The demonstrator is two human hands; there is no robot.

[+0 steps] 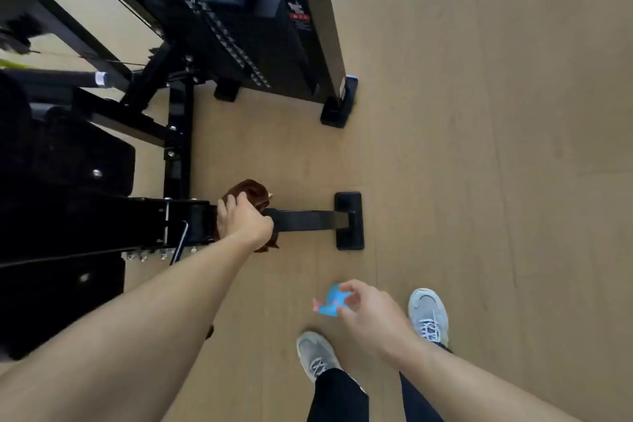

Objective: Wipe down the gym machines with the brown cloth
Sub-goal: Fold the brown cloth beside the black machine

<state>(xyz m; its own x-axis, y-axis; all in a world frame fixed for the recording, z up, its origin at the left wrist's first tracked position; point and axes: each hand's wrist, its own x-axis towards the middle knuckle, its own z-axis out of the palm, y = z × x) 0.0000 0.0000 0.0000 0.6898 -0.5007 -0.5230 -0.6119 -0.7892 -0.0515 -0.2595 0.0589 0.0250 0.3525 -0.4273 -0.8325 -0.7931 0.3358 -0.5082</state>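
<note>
My left hand [244, 220] presses the brown cloth [251, 191] onto a low black bar [305, 220] of a black gym machine [85, 216]. The cloth bunches around the bar, with most of it hidden under the hand. The bar runs right to a black foot [349, 220] on the floor. My right hand [368, 310] hangs lower right, away from the machine, with its fingertips on a small blue and pink object [329, 301].
A second black machine with a weight stack [239, 44] and a tall upright post [325, 27] stands at the top. Its feet [337, 106] rest on the wood floor [479, 147]. My grey shoes [428, 315] stand at the bottom.
</note>
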